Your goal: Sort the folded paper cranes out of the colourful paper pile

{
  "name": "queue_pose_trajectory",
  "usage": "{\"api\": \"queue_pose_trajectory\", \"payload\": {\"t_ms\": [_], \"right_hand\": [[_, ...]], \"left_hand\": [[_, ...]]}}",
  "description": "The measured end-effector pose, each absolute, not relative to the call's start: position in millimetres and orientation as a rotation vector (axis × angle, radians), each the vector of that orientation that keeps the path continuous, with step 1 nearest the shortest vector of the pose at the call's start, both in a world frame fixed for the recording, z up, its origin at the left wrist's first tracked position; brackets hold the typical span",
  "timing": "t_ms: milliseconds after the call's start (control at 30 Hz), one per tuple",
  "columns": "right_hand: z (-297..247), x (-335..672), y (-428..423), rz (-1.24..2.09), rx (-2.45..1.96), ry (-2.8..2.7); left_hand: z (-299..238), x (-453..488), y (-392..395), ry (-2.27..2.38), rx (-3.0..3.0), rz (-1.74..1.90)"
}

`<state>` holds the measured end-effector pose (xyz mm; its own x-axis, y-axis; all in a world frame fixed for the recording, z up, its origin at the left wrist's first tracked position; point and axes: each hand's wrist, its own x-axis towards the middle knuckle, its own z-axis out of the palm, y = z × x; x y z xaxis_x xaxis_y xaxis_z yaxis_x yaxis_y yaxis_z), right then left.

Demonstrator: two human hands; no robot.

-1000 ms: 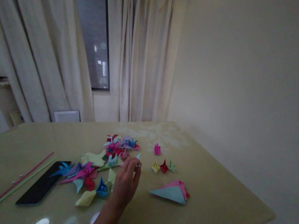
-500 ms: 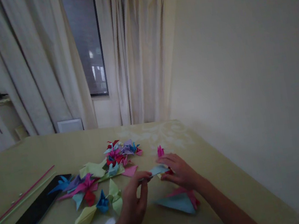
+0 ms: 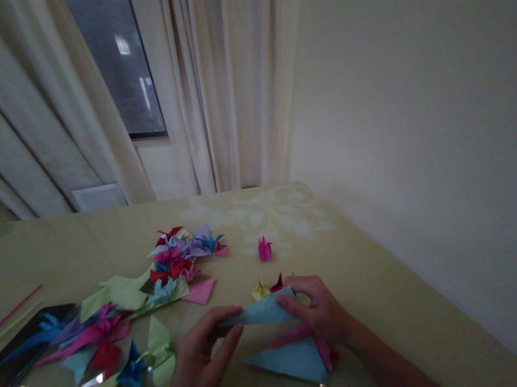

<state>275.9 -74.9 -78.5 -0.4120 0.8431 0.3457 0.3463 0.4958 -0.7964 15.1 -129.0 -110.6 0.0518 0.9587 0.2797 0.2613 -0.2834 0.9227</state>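
Note:
A folded light-blue paper piece (image 3: 263,311) hangs just above the table between both hands. My left hand (image 3: 200,359) pinches its left end with thumb and fingers closed. My right hand (image 3: 321,314) grips its right end, fingers curled over it. Under the hands lies a stack of folded triangles, blue on top of pink (image 3: 294,359). Small yellow (image 3: 259,290) and red (image 3: 277,282) folded flowers peek out just behind the held piece.
A heap of coloured origami flowers (image 3: 132,298) spreads across the yellow-green table (image 3: 393,303) to the left. A single pink flower (image 3: 264,249) stands farther back. A dark phone (image 3: 2,371) and thin sticks (image 3: 4,320) lie at far left. Curtains and a wall stand behind.
My right hand came into view and took the other end of the blue piece. Both hands drew it nearer to me, above the triangle stack. The view shifted right and down.

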Motion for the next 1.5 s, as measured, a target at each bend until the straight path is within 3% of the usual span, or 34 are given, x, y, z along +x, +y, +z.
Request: {"api": "queue_pose_trajectory", "payload": {"t_ms": [500, 767, 1333, 1500], "right_hand": [[-63, 301, -64, 1.075, -1.041, -2.026], [-63, 315, -56, 1.011, -1.111, -1.900], [-79, 308, -52, 1.004, -1.154, -1.863], [-84, 306, -50, 1.010, -1.185, -1.865]], "left_hand": [[-108, 14, -132, 1.290, 2.058, 1.267], [-106, 22, -137, 1.153, 2.130, 1.069], [-123, 16, -145, 1.088, 2.586, 1.129], [-120, 18, -138, 1.036, 2.676, 0.922]]}}
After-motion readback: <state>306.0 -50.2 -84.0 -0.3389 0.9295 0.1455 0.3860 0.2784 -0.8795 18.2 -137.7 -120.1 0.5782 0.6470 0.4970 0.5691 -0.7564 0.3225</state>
